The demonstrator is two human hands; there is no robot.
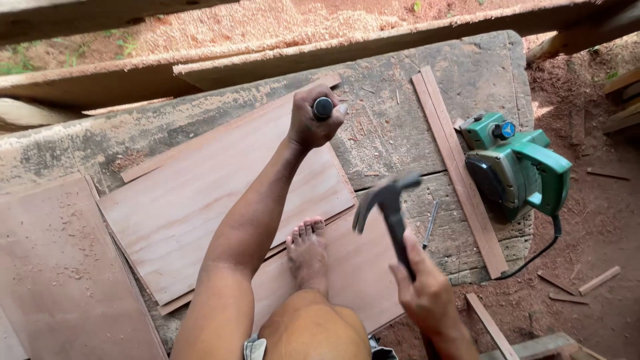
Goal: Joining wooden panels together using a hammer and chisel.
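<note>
Left hand (313, 120) is clenched around an upright chisel (323, 108) standing on the plywood sheet (220, 200) at its far corner. Right hand (427, 293) grips a claw hammer (390, 207), handle pointing away, head raised near and right of the chisel's butt. A foot (308, 253) pins the sheet to the tabletop (400, 127).

A weathered wooden bench (400, 127) is carrying plywood sheets (200, 200), two thin wood strips (457, 173), a green electric planer (517, 163), a nail (431, 225) and a bare foot (308, 253).
</note>
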